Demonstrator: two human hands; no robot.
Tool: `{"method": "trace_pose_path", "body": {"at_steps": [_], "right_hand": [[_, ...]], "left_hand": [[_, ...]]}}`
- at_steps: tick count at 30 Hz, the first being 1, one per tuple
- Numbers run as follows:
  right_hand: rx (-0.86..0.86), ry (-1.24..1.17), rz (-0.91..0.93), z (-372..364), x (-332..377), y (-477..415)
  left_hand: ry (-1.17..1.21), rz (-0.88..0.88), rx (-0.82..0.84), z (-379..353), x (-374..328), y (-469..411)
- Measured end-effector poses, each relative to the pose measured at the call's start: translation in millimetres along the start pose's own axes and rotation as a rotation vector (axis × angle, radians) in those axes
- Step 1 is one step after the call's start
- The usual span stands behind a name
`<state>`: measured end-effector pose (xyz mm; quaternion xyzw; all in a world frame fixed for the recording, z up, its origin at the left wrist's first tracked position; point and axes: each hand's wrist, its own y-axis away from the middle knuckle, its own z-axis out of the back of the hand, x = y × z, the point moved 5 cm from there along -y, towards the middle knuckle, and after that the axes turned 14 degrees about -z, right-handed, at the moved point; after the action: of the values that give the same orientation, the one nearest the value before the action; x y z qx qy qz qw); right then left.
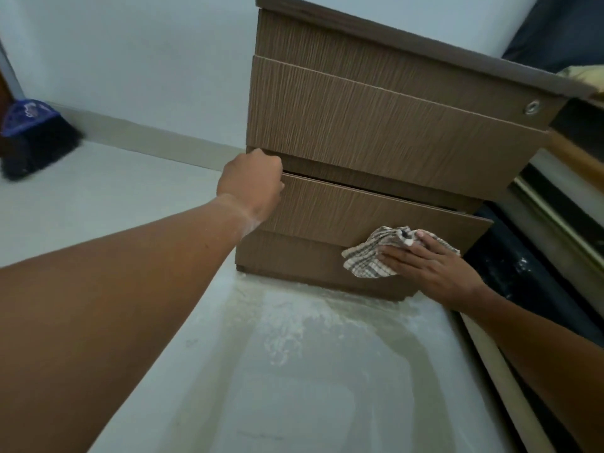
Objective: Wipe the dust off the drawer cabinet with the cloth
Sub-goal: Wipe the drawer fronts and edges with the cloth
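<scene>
A brown wood-grain drawer cabinet [376, 125] stands on the pale floor ahead of me, with a round lock at the upper right of its top drawer. The middle drawer [359, 210] is pulled out a little. My left hand [251, 184] is curled around that drawer's top left edge. My right hand [431, 263] presses a checked beige and grey cloth [369, 256] flat against the lower right of the cabinet front, across the seam between the middle and bottom drawers.
White dust [284, 322] is scattered on the floor just in front of the cabinet. A broom with a blue head [36, 135] leans at the far left by the wall. A bed frame with dark bedding [555, 197] borders the cabinet on the right.
</scene>
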<state>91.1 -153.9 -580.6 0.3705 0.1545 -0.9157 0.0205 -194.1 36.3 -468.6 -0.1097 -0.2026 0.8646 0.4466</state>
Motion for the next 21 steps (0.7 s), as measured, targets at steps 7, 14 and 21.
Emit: {"method": "trace_pose_path", "body": {"at_steps": [7,14,21], "right_hand": [[-0.216,-0.300,-0.475,47,-6,-40],[-0.372,-0.411,-0.692,46,-17,-51],[-0.417,-0.538,-1.182,1,-63,9]], "left_hand": [[-0.078,-0.093,0.029,-4,-71,-24],[-0.191,-0.163,0.091,-4,-112,-46],[-0.395,-0.243,0.166,-4,-134,-60]]}}
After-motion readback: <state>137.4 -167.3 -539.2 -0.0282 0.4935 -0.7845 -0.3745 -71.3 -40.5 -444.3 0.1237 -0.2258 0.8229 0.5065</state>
